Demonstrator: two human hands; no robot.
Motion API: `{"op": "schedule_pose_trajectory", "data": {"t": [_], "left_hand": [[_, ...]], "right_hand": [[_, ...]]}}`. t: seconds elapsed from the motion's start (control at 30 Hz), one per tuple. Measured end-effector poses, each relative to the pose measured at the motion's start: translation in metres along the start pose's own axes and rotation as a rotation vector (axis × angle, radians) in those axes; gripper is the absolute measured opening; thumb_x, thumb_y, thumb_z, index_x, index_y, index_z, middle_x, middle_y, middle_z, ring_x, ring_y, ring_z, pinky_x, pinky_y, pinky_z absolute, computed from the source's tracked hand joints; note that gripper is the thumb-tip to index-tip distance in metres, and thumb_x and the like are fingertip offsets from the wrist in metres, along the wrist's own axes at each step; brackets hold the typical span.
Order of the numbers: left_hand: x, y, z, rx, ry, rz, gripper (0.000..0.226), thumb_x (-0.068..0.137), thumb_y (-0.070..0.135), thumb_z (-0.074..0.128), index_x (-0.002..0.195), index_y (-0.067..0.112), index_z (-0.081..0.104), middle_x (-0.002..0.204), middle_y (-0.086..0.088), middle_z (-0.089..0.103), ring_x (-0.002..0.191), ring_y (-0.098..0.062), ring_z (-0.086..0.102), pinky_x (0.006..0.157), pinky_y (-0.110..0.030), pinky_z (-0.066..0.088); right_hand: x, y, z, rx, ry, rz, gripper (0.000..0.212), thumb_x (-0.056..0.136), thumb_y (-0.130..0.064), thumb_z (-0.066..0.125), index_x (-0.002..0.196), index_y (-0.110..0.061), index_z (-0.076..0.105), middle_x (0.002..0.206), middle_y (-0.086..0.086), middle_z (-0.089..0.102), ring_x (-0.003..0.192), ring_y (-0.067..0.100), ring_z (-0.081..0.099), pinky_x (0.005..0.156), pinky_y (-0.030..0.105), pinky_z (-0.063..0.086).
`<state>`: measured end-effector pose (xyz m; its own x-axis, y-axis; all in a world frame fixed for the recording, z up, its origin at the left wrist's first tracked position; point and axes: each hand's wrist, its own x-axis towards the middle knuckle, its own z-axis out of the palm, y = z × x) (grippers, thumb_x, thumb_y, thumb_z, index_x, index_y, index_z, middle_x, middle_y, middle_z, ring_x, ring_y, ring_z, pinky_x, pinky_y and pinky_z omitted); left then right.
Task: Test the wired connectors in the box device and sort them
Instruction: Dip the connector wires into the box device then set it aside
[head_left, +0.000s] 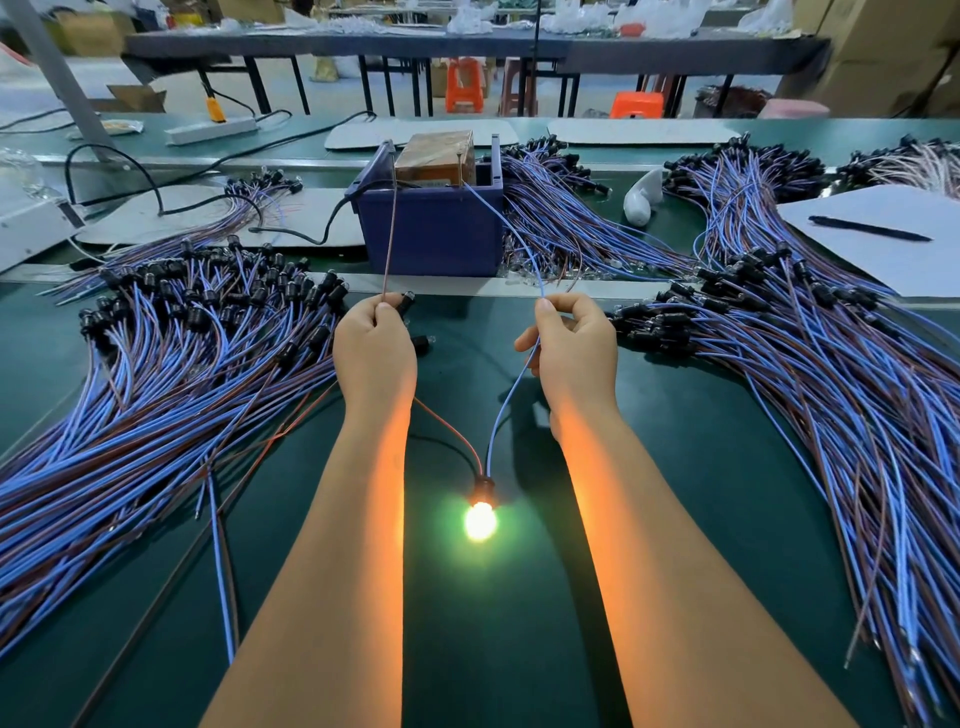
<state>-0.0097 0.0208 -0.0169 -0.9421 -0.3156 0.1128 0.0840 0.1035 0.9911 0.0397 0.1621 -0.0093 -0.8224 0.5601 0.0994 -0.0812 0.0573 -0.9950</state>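
While the lamp (480, 514) glows on the green worktop (675, 467) nearer the person than the blue box device (434, 228), the test looks mid-cycle. Left of the box lies a big heap of wired connectors (171, 374); whether tested or waiting, I cannot tell. The left hand (375, 349) pinches the brown lead (390, 218), which runs up to the box's left edge. The right hand (574, 347) pinches the blue lead (506, 234), which reaches the box's right side. Right of the box spreads another large heap (810, 364). Judging by the light, this piece passes; sorting it, and many more, remains.
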Motion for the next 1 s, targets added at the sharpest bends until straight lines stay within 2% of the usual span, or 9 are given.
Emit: {"op": "schedule_pose_trajectory", "data": {"t": [0.27, 0.37, 0.47, 0.57, 0.7, 0.73, 0.83, 0.9, 1.0], "left_hand": [[-0.002, 0.002, 0.0, -0.031, -0.01, 0.001, 0.034, 0.096, 0.013, 0.036, 0.087, 0.03, 0.064, 0.069, 0.004, 0.053, 0.059, -0.008, 0.048, 0.045, -0.01, 0.038], [-0.002, 0.002, -0.001, -0.026, -0.014, 0.002, 0.033, 0.096, 0.014, 0.036, 0.091, 0.028, 0.065, 0.07, 0.004, 0.055, 0.062, -0.009, 0.049, 0.05, -0.013, 0.04], [-0.002, 0.0, -0.001, -0.014, -0.015, -0.005, 0.031, 0.096, 0.014, 0.037, 0.094, 0.027, 0.066, 0.07, 0.005, 0.056, 0.063, -0.01, 0.05, 0.061, -0.024, 0.042], [-0.004, 0.001, 0.001, -0.004, -0.025, -0.003, 0.03, 0.095, 0.014, 0.039, 0.095, 0.028, 0.066, 0.066, 0.008, 0.056, 0.051, -0.003, 0.047, 0.057, -0.024, 0.04], [-0.009, 0.001, 0.006, 0.103, -0.108, 0.086, 0.021, 0.095, 0.02, 0.051, 0.097, 0.027, 0.071, 0.102, -0.012, 0.065, 0.065, -0.01, 0.051, 0.064, -0.025, 0.043], [-0.011, 0.002, 0.007, 0.109, -0.134, 0.106, 0.019, 0.096, 0.021, 0.054, 0.097, 0.026, 0.072, 0.102, -0.012, 0.065, 0.066, -0.01, 0.051, 0.063, -0.023, 0.042], [-0.021, 0.009, 0.013, -0.004, -0.267, 0.089, 0.021, 0.097, 0.018, 0.055, 0.09, 0.026, 0.073, 0.077, 0.01, 0.068, 0.065, -0.002, 0.054, 0.062, -0.017, 0.044], [-0.027, 0.014, 0.017, -0.131, -0.374, 0.02, 0.027, 0.098, 0.014, 0.051, 0.084, 0.02, 0.074, 0.07, 0.008, 0.068, 0.063, -0.007, 0.056, 0.06, -0.019, 0.045], [-0.032, 0.016, 0.02, -0.212, -0.436, -0.018, 0.023, 0.098, 0.015, 0.052, 0.087, 0.011, 0.072, 0.057, 0.01, 0.061, 0.047, -0.004, 0.048, 0.047, -0.013, 0.038]], "right_hand": [[-0.001, -0.001, -0.001, -0.001, -0.005, 0.002, 0.014, 0.098, -0.021, 0.05, 0.087, -0.024, 0.058, 0.056, -0.005, 0.063, 0.061, 0.011, 0.054, 0.072, 0.041, 0.051], [-0.001, -0.001, 0.0, -0.007, -0.002, 0.001, 0.015, 0.098, -0.021, 0.05, 0.086, -0.024, 0.057, 0.056, -0.005, 0.063, 0.06, 0.011, 0.053, 0.073, 0.042, 0.052], [-0.002, -0.001, 0.0, -0.01, 0.001, -0.003, 0.014, 0.098, -0.021, 0.05, 0.086, -0.023, 0.057, 0.056, -0.004, 0.063, 0.059, 0.01, 0.053, 0.073, 0.043, 0.053], [-0.004, -0.002, 0.001, 0.002, 0.018, -0.048, 0.013, 0.098, -0.02, 0.051, 0.086, -0.021, 0.057, 0.055, -0.005, 0.061, 0.056, 0.009, 0.053, 0.067, 0.037, 0.049], [-0.01, -0.004, 0.005, 0.003, -0.039, -0.125, 0.014, 0.097, -0.018, 0.054, 0.084, -0.022, 0.057, 0.058, -0.001, 0.061, 0.052, 0.006, 0.052, 0.062, 0.029, 0.046], [-0.012, -0.004, 0.007, -0.011, -0.074, -0.137, 0.013, 0.096, -0.018, 0.055, 0.084, -0.022, 0.058, 0.059, -0.001, 0.061, 0.051, 0.005, 0.052, 0.062, 0.028, 0.046], [-0.014, -0.003, 0.011, -0.073, -0.158, -0.167, 0.012, 0.094, -0.016, 0.059, 0.083, -0.022, 0.061, 0.062, -0.003, 0.062, 0.054, 0.007, 0.057, 0.064, 0.033, 0.049], [-0.016, -0.003, 0.013, -0.117, -0.198, -0.19, 0.013, 0.092, -0.016, 0.062, 0.082, -0.025, 0.063, 0.066, 0.0, 0.066, 0.059, 0.014, 0.062, 0.065, 0.036, 0.051], [-0.016, -0.003, 0.013, -0.141, -0.222, -0.206, 0.016, 0.09, -0.015, 0.064, 0.081, -0.028, 0.065, 0.068, 0.007, 0.068, 0.064, 0.022, 0.062, 0.067, 0.039, 0.051]]}}
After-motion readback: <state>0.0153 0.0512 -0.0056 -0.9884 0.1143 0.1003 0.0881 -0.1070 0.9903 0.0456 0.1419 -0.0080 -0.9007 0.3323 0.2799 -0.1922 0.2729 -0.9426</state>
